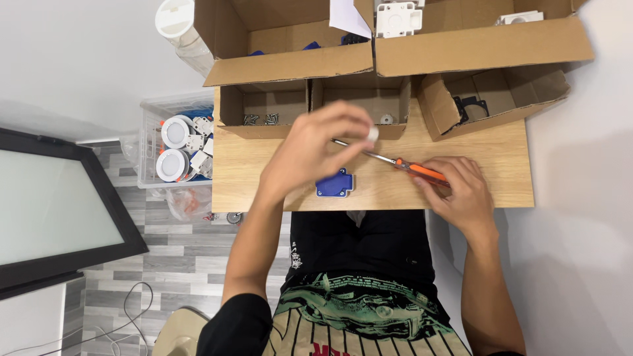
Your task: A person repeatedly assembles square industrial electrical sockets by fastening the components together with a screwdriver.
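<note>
L hand (316, 148): raised over table centre, fingers curled, pinching small white round part (372, 134) at fingertips. R hand (458, 188): closed on orange screwdriver (415, 171) handle, shaft pointing far-left toward L hand. Blue plastic housing (335, 183) lies near edge of wooden table (264, 178), under L hand. Open cardboard boxes (369, 99) along far side; screws (260, 119) in far-left one.

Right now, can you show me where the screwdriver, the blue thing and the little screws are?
screwdriver (422, 173), head view, on its orange handle.
blue plastic part (335, 184), head view, on its flat top.
screws (260, 119), head view, on the small heap in the left cardboard box.
</note>
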